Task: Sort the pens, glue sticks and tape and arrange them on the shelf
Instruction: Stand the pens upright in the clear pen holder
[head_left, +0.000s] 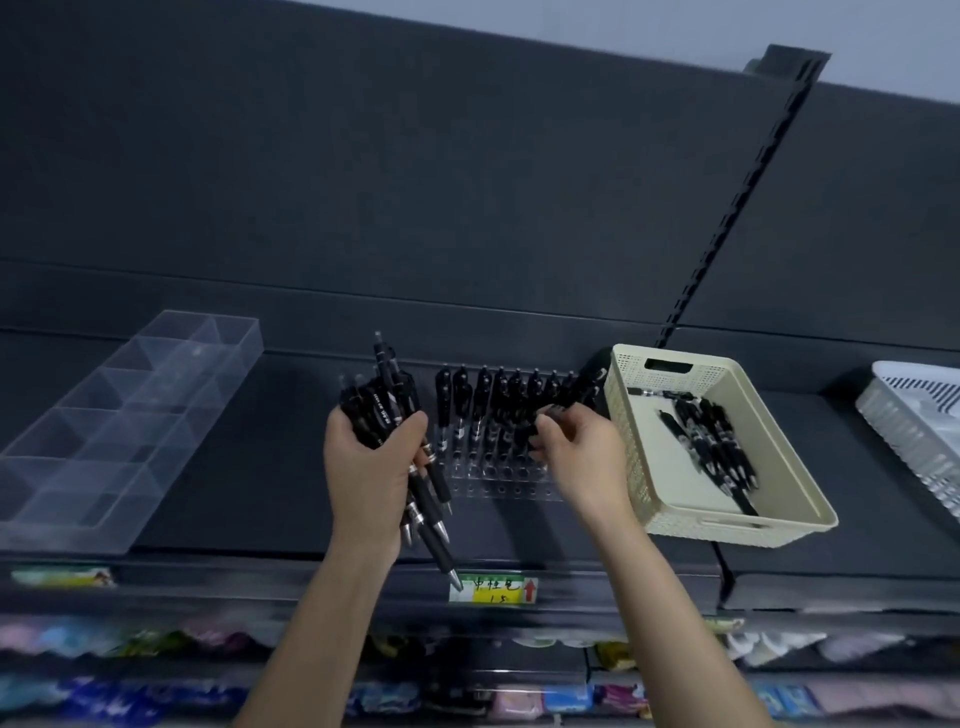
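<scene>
left grip (371, 467) clamped round pen bundle (384, 410); right grip (576, 447) pinching single pen (576, 393) above clear rack (509, 486)

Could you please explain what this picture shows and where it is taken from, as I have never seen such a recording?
There is no machine here: a person wears one camera on the head, looking forward and down at two bare hands before a dark shelf. The left hand grips a bundle of black pens. The right hand pinches a single pen over a clear holder, where more pens stand in rows. Right of it sits a cream basket with loose pens; at the left lies a clear divided tray.
</scene>
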